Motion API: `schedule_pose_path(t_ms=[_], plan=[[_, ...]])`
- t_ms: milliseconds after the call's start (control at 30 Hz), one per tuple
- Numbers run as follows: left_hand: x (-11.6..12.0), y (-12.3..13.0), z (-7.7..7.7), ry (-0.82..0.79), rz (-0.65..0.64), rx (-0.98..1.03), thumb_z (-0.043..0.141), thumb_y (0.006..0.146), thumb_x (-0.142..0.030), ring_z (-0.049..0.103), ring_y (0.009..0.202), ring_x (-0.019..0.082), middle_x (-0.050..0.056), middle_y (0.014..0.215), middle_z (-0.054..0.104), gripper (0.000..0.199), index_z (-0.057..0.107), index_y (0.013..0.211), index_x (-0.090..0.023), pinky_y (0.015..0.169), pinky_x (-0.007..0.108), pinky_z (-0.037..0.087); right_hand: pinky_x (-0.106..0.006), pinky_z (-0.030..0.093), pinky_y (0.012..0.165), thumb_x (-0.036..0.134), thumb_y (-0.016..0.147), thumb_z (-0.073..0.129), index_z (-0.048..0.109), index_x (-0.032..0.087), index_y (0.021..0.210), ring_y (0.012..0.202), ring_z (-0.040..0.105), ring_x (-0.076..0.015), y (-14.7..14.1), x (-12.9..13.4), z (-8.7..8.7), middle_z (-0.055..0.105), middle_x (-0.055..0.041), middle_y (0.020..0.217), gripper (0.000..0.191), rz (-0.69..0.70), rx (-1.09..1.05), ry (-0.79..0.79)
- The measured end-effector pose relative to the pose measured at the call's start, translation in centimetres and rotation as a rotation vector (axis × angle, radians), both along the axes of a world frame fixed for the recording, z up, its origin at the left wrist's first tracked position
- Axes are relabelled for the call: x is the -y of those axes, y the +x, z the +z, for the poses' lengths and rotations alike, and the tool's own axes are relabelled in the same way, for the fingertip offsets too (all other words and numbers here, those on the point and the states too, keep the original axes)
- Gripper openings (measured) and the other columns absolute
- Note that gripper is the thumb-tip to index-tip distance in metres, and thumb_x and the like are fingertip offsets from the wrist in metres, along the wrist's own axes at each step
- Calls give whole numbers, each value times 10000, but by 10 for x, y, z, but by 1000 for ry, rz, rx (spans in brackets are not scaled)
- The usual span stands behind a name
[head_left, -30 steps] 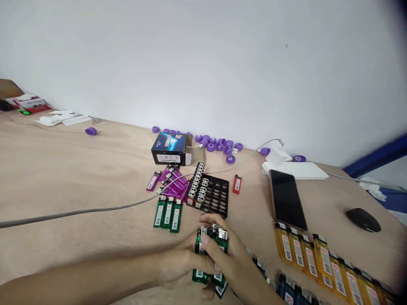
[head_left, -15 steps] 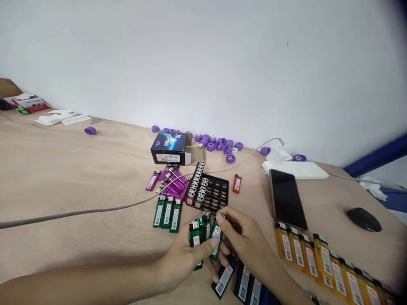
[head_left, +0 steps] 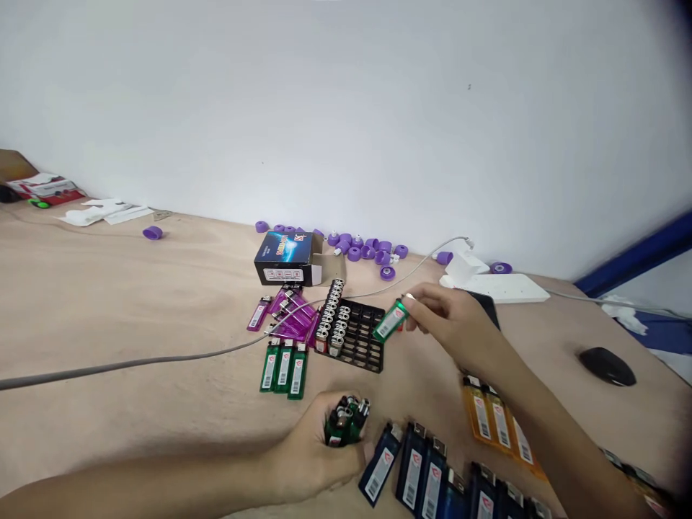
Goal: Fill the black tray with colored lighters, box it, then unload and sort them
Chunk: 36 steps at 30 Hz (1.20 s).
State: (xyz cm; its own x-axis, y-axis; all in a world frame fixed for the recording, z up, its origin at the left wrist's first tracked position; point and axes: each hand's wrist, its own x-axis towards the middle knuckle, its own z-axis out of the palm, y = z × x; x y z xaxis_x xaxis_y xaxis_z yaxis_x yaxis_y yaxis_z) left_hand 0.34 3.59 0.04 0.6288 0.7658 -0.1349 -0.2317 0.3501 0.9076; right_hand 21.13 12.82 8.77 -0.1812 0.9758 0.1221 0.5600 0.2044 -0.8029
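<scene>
The right arm reaches in from the lower right, and the right hand (head_left: 448, 321) is raised over the plywood table (head_left: 162, 310), palm turned down and toward 9 o'clock. Its thumb and fingertips pinch a green lighter (head_left: 390, 321) by the metal head; the other fingers curl in behind, though they are hard to tell apart from this angle. The lighter's long axis slants, head toward 2 o'clock and base toward 8 o'clock, so most of its body juts out past the fingertips, over or just beside the 2 o'clock corner of a black plastic tray (head_left: 368, 358). Whether it touches the tray, I cannot tell.

The left arm lies low from the left edge, and the left hand (head_left: 318, 450) curls around a bunch of green lighters (head_left: 346, 422) — fingers wrapped and pressed together, metal heads sticking out at about 1 o'clock. Dark blue lighters (head_left: 411, 465) lie just beside it at 3 o'clock, and three green lighters (head_left: 284, 369) lie side by side at 11 o'clock, well apart from it.
</scene>
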Motion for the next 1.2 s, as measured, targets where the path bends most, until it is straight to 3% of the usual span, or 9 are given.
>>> schedule_pose_path(t_ms=[133,267,400,600,800,900,1033,1200], plan=[[1,-3,4,30,-29,-93,827,728,-349,274,380,10,-110,536,336,450,404,696,-198,347,156,196,-286,331,560,290,876,556,598,204,682,512,504,-146,-25,-28,-3,612,17,539,217,-38,162,51],[1,-1,0,-80,-30,-26,841,715,-433,282,362,16,-127,504,331,506,385,723,-215,352,158,220,-279,335,584,234,884,554,624,196,717,555,539,-151,-47,-38,-21,642,5,580,185,11,179,88],[0,-1,-2,-91,-27,-18,837,713,-499,287,373,13,-127,505,352,529,397,736,-207,352,151,219,-269,323,585,223,907,549,622,195,711,563,540,-147,-50,-38,-34,628,9,582,211,53,202,114],[2,-2,-1,-105,-32,-50,844,697,-517,300,388,12,-123,532,380,541,407,776,-207,359,149,232,-251,329,577,185,929,543,623,189,721,584,569,-146,-50,-40,-41,644,5,605,223,89,251,124],[0,-1,-2,-88,-38,-12,823,716,-535,303,384,14,-114,545,384,530,415,771,-202,360,157,236,-257,351,612,168,949,536,692,170,854,621,598,-158,-52,-39,-40,697,-21,682,183,115,356,154],[-2,-2,-4,-137,-8,61,812,740,-494,306,376,21,-111,527,401,478,448,809,-192,372,165,254,-269,380,679,159,964,517,702,153,1008,728,643,-184,-53,-37,-38,744,-63,824,191,153,424,179],[-5,-2,-4,-265,43,137,792,734,-399,338,396,38,-63,552,518,397,491,877,-183,368,156,258,-292,408,775,173,988,480,666,137,1142,898,667,-228,-55,-33,-40,745,-118,997,244,224,510,200],[-6,0,-4,-279,69,137,728,810,-447,356,346,35,-30,575,595,364,507,910,-176,329,146,263,-311,429,783,133,989,423,632,126,1215,917,664,-242,-56,-29,-41,730,-144,1021,308,260,564,184]])
